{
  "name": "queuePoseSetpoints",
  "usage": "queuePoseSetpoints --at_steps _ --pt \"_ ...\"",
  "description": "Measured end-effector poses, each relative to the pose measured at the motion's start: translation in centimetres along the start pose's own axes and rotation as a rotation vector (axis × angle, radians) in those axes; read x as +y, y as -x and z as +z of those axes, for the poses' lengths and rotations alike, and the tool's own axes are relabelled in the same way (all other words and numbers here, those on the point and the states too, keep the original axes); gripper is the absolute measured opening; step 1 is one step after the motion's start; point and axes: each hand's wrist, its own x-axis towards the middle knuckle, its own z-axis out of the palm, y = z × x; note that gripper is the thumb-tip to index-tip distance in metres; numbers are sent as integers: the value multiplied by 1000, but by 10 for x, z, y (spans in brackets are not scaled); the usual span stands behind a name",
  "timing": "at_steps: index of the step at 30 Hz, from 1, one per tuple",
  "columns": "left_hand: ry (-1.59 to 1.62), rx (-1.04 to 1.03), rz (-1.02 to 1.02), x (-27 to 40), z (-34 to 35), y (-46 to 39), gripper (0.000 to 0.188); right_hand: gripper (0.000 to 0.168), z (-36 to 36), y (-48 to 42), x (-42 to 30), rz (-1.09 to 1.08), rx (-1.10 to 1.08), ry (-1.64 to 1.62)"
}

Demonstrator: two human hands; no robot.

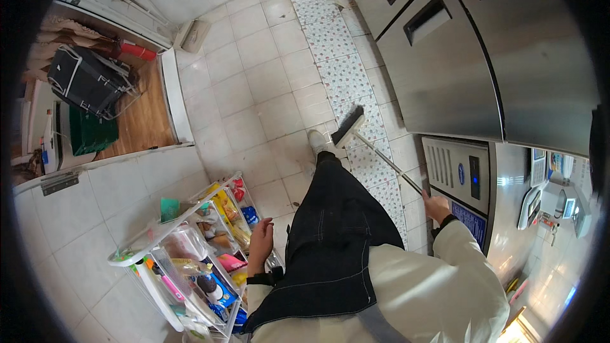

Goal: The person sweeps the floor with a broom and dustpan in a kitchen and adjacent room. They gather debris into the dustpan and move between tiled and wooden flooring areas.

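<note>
My right hand is closed around the upper part of a long metal handle. At its far end a broom head with dark bristles rests on a strip of pebble-patterned floor covering, just beyond my light shoe. My left hand hangs by my side with nothing visible in it. Close by it stands a white wire rack packed with bagged and boxed goods. A black apron covers my front.
Stainless steel cabinets line the right side, with a steel counter bearing scales and small items. At left, a raised doorway sill leads to a wood floor with a folded black chair and green box. White floor tiles extend ahead.
</note>
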Motion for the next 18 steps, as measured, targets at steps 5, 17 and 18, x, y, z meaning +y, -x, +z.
queuePoseSetpoints --at_steps 5,17,18 --pt "-20 48 89 10 -8 -7 25 48 -2 -14 5 -78 113 33" --pt "-75 47 24 -8 -3 -14 26 35 10 -51 21 -52 67 -8" --pt "-86 29 20 -13 0 -15 27 34 -1 -46 16 -76 100 0"
